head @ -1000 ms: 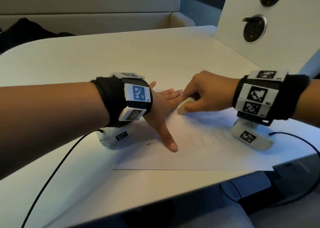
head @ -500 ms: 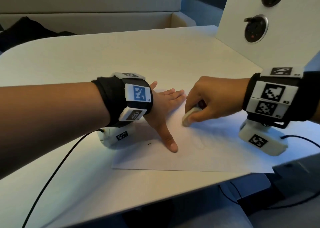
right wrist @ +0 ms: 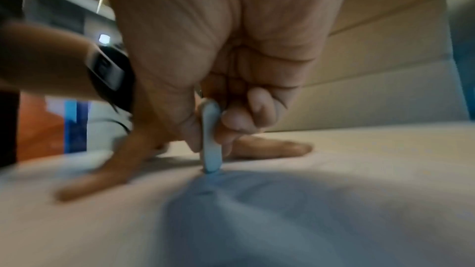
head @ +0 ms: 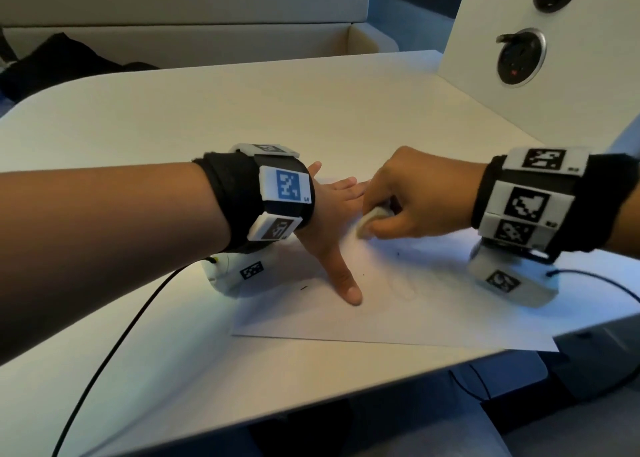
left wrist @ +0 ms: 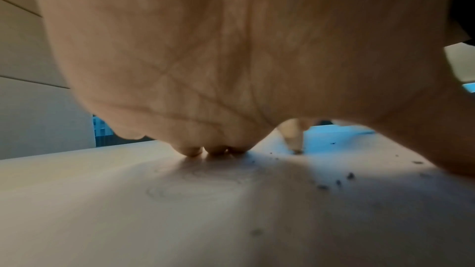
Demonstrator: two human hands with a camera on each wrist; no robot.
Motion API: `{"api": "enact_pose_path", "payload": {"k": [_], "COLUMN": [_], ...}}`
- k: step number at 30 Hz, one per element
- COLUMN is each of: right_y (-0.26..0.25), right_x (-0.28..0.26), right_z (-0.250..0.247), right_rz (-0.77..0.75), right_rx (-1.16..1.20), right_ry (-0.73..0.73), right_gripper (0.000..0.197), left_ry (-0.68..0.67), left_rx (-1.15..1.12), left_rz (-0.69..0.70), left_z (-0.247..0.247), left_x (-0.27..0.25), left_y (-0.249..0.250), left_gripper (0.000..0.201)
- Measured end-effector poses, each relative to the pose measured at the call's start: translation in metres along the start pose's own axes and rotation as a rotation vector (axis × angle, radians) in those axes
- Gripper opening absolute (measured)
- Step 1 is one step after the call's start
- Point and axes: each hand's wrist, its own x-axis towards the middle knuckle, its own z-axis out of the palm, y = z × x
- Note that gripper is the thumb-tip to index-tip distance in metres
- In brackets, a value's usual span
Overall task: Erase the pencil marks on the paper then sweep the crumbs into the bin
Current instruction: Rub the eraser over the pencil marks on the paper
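A white sheet of paper (head: 433,318) lies at the table's near edge with faint pencil loops (head: 403,288) on it. My left hand (head: 334,221) lies flat on the sheet's left part, fingers spread and thumb pointing toward me. My right hand (head: 408,203) pinches a white eraser (head: 369,221) between thumb and fingers, its lower end on the paper beside the left hand's fingers. In the right wrist view the eraser (right wrist: 210,139) stands on edge on the sheet. Dark crumbs (left wrist: 334,182) lie scattered on the paper (left wrist: 180,210) near my left hand's fingertips (left wrist: 205,150).
The pale table (head: 277,110) stretches away behind the paper. A white panel (head: 571,40) with round sockets stands at the right. A black cable (head: 104,352) runs off the near left edge. A dark bag (head: 62,61) sits on the bench behind. No bin is in view.
My right hand rubbed the eraser a short way right and toward me, then came back left toward the left hand's fingers. The left hand stayed pressed flat on the sheet.
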Motion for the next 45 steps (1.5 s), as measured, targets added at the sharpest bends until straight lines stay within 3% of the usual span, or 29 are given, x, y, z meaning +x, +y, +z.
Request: {"api": "enact_pose_path", "payload": {"k": [2, 7, 11, 16, 20, 25, 30, 34, 39, 45], "right_y": [-0.011, 0.007, -0.012, 0.008, -0.010, 0.008, -0.006, 0.010, -0.006, 0.007], "right_x": [-0.002, 0.009, 0.001, 0.008, -0.002, 0.003, -0.007, -0.002, -0.013, -0.012], "right_z": [0.003, -0.005, 0.001, -0.009, -0.003, -0.010, -0.006, -0.011, -0.003, -0.007], "right_rz": [-0.034, 0.094, 0.013, 0.159, 0.078, 0.176, 0.113, 0.194, 0.131, 0.214], "right_rx": [0.088, 0.029, 0.097, 0.018, 0.106, 0.038, 0.122, 0.055, 0.142, 0.097], "right_ry": [-0.053, 0.030, -0.071, -0.002, -0.110, -0.023, -0.128, -0.021, -0.118, -0.017], "right_gripper": [0.025, 0.027, 0.025, 0.028, 0.025, 0.030, 0.026, 0.029, 0.027, 0.026], "left_ry": [-0.002, 0.016, -0.005, -0.012, -0.006, -0.015, -0.022, -0.035, -0.032, -0.037], "left_rx": [-0.016, 0.009, -0.025, -0.001, -0.015, 0.009, 0.006, 0.020, 0.012, 0.034], "left_rz": [-0.001, 0.005, -0.005, -0.012, -0.008, -0.014, -0.038, -0.043, -0.048, -0.049], "left_z": [0.001, 0.001, 0.003, 0.000, 0.002, 0.001, 0.001, 0.000, 0.000, -0.002], "left_x": [0.000, 0.000, 0.001, -0.001, 0.002, 0.003, 0.003, 0.001, 0.001, 0.000], "left_y": [-0.001, -0.001, -0.003, -0.001, -0.002, -0.002, -0.002, -0.002, -0.001, -0.001], "left_gripper": [0.132, 0.134, 0.133, 0.139, 0.141, 0.143, 0.146, 0.147, 0.148, 0.148]}}
